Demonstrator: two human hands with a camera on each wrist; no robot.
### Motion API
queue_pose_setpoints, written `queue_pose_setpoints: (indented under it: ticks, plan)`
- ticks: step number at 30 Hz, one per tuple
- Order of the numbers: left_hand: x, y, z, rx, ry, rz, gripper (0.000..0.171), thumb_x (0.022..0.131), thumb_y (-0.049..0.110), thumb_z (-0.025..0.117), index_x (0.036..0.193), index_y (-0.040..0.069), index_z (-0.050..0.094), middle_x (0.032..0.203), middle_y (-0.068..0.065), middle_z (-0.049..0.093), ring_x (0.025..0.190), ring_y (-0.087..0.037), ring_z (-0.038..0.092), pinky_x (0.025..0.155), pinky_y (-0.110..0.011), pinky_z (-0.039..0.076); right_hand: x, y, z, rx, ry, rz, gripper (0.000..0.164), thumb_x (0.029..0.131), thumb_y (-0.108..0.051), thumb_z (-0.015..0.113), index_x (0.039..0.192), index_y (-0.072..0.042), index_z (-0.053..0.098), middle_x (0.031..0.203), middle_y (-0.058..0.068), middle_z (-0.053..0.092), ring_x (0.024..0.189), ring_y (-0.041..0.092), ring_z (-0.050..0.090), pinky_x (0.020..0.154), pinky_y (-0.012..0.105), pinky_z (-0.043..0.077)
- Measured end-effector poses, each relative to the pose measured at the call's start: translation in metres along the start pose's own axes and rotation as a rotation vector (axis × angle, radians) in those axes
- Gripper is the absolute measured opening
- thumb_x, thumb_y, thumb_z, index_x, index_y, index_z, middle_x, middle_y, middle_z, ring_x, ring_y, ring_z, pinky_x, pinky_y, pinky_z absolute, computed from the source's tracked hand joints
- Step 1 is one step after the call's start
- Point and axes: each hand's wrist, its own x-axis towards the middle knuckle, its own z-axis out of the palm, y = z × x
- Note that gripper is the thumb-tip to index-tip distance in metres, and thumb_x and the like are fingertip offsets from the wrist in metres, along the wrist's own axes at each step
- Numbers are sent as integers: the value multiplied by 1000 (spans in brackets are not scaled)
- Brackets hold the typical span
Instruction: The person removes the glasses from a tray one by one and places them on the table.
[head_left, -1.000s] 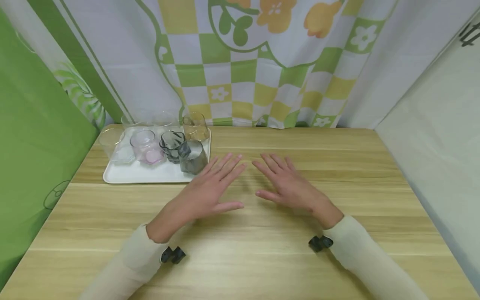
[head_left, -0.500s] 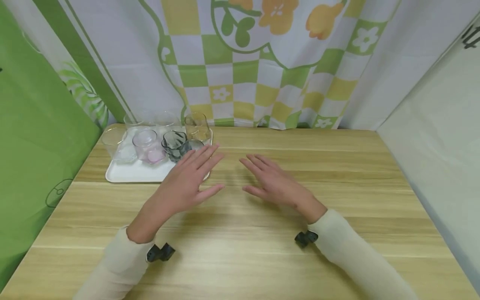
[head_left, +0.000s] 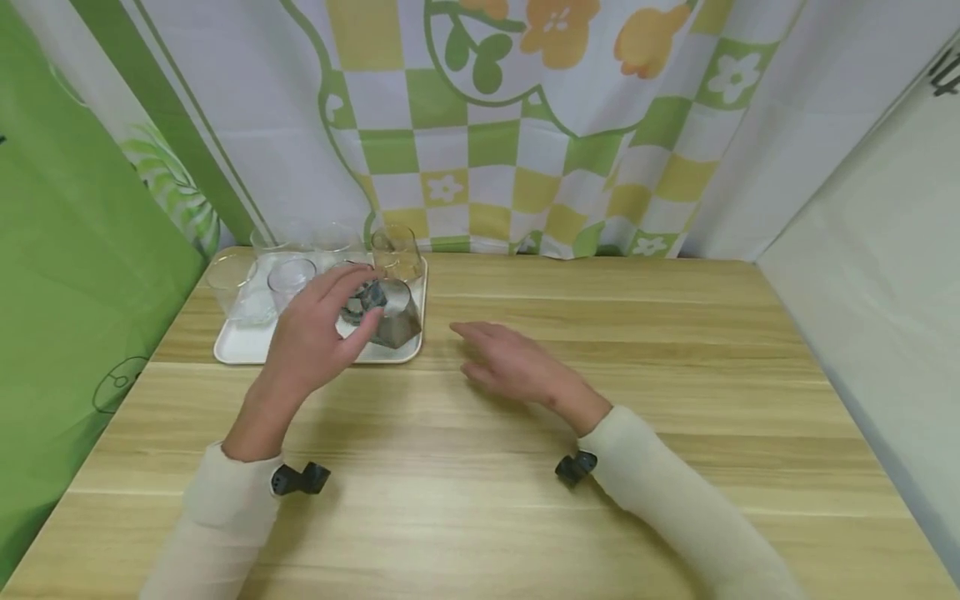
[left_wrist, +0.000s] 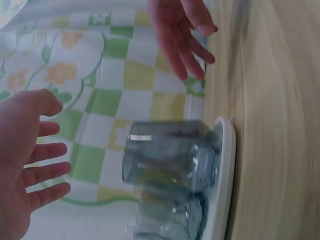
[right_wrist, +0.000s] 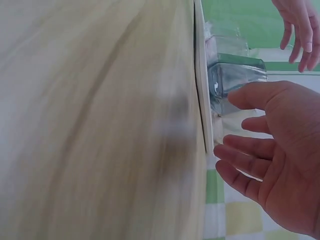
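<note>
Over the white tray (head_left: 247, 348) in the head view, my left hand (head_left: 306, 337) hovers with fingers and thumb spread apart, holding nothing. Beside its thumb stands a smoky grey drinking glass (head_left: 399, 323) at the tray's front right corner. The left wrist view shows space between that hand (left_wrist: 20, 145) and the grey glass (left_wrist: 167, 160). A dark wavy glass (head_left: 351, 313) is mostly hidden beneath the left fingers. My right hand (head_left: 517, 363) is to the right of the tray, fingers loosely bent and holding nothing; the right wrist view has its palm (right_wrist: 290, 150) facing the glasses.
More glasses share the tray: an amber one (head_left: 397, 250) at the back right, a pale lilac one (head_left: 291, 277), a clear one (head_left: 228, 283) at the left, and others behind. The wooden table (head_left: 600, 333) meets a patterned curtain (head_left: 517, 150) at its back edge.
My left hand has moved left over the tray from in front of the grey glass, which shows again. My right hand has moved left toward the tray, its fingers bending slightly.
</note>
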Motion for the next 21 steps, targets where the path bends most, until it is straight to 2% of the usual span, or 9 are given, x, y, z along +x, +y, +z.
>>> queue_pose_setpoints:
  ticks: [4, 8, 15, 19, 21]
  plan:
    - [-5, -18, -5, -1, 106, -55, 31, 94, 14, 68, 122, 1, 70, 122, -15, 68, 113, -34, 63, 87, -53, 52, 11, -3, 5, 35, 21, 8, 58, 104, -25, 60, 156, -5, 42, 148, 15, 53, 135, 27, 50, 113, 40, 38]
    - [-9, -34, -10, -15, 178, -124, 27, 93, 11, 67, 118, 2, 72, 115, -14, 69, 102, -33, 64, 79, -49, 51, 21, -2, 10, 122, 67, 44, 53, 104, -21, 61, 151, -4, 47, 135, 14, 62, 125, 26, 59, 107, 38, 45]
    - [-21, -62, -21, -23, 297, -270, 22, 92, 5, 64, 111, -1, 72, 105, -17, 69, 85, -33, 62, 75, -25, 43, 39, -2, 22, 353, 163, 157, 45, 101, -12, 61, 142, 3, 53, 107, 9, 71, 96, 19, 68, 85, 34, 55]
    - [-29, -77, -28, 0, 398, -342, 19, 92, 3, 61, 105, -3, 73, 107, -21, 65, 91, -33, 60, 75, -17, 40, 47, -4, 30, 448, 183, 237, 49, 100, -13, 63, 145, 2, 49, 103, 9, 72, 89, 16, 68, 83, 33, 55]
    - [-33, -83, -32, 10, 441, -386, 20, 92, 4, 60, 105, -4, 73, 108, -16, 63, 95, -30, 58, 76, -18, 40, 51, -6, 32, 473, 186, 273, 51, 100, -14, 64, 146, 1, 48, 103, 9, 73, 89, 16, 68, 84, 34, 56]
